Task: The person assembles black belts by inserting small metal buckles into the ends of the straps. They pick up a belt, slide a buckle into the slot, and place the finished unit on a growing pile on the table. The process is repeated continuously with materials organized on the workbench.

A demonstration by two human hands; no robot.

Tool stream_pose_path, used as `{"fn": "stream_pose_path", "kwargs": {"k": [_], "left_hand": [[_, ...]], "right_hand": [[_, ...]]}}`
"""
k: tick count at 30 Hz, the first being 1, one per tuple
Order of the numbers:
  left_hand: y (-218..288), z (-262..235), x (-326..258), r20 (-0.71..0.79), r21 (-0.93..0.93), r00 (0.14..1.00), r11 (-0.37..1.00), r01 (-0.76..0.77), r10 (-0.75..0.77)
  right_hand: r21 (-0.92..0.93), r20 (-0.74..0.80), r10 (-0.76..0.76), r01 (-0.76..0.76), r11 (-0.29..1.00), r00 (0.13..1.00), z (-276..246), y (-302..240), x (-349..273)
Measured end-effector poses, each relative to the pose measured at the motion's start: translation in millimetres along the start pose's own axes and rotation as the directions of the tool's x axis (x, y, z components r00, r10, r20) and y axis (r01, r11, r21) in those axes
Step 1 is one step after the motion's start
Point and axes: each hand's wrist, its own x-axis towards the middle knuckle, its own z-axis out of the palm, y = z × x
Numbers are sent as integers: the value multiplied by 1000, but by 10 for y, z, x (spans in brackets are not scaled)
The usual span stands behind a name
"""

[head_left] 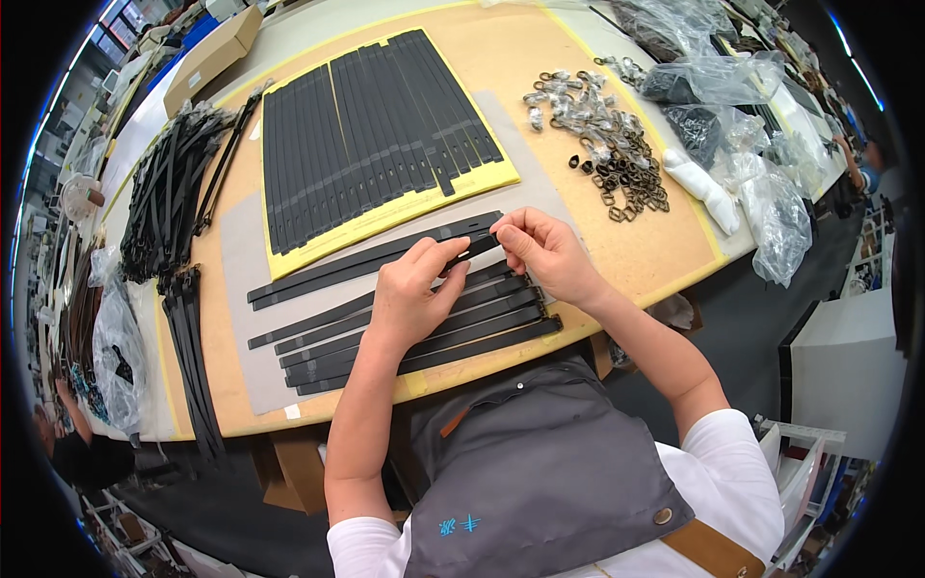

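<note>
Both hands meet over a black strap (pixel 332 316) that slants across the grey sheet. My left hand (pixel 416 291) is closed in a pinch on the strap near its right end. At that end, the thumb and forefinger of my right hand (pixel 547 254) press together on the tip; any small part between them is hidden. Beyond the hands lie two more flat black straps (pixel 332 267). Several straps (pixel 424 358) with dark metal fittings at their right ends lie side by side nearest me.
A yellow board (pixel 385 214) bears a row of black straps. Bronze-coloured rings (pixel 631 188) and plastic-wrapped metal clasps (pixel 578 106) are heaped at right. Hanging strap bundles (pixel 173 193) drape at left. A cardboard box (pixel 212 60) and clear plastic bags (pixel 780 212) sit farther out.
</note>
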Motion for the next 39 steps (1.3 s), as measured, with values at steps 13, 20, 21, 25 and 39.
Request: {"fn": "stream_pose_path", "kwargs": {"k": [13,20,21,25,39], "left_hand": [[-40,87,-60,17,-219,998,974,55,-52],[63,26,-22,81,-159,992,982,105,-93],[69,24,-22,89,-166,990,979,122,-108],[69,35,-27,92,-150,987,979,141,-129],[13,53,-23,59,-94,995,992,86,-81]], "right_hand": [[2,57,37,-37,999,998,260,-150,15],[-146,36,68,-62,987,997,31,-98,-7],[-193,20,53,-48,980,998,34,-108,-31],[-308,-6,46,-46,950,999,-23,-130,-70],[-953,-146,-219,-78,292,965,-1567,-430,-91]]}}
